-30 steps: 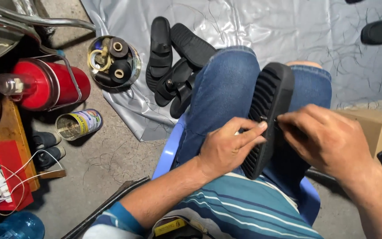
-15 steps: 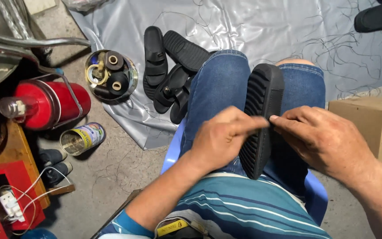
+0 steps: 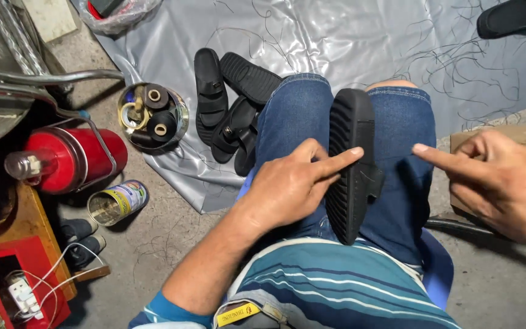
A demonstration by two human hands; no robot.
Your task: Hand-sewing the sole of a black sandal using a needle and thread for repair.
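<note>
Black ribbed rubber, the sole of a moulded slide sandal (image 3: 348, 164), stood on its edge between the person's knees in blue denim shorts (image 3: 293, 116). The left hand (image 3: 290, 186) rested against the sandal's left side, its index finger stretched over the ribs and the other fingers curled, steadying it and not gripping it fully. The right hand (image 3: 497, 183) was apart from the sandal, holding nothing, with its index finger pointing toward it across a gap.

With only one hand pressing from one side, the sandal could, I judged, tip over to the right or slide down between the thighs to the blue plastic stool (image 3: 436, 274), because nothing supported it there.

Further out, a pile of similar black sandals (image 3: 226, 109) lay on the grey plastic sheet (image 3: 336, 36). A round tin with spools (image 3: 153, 116) stood beside them, and a red cylinder-shaped tank (image 3: 74, 158) and an open can (image 3: 117, 202) lay near on the concrete floor (image 3: 171, 244).
</note>
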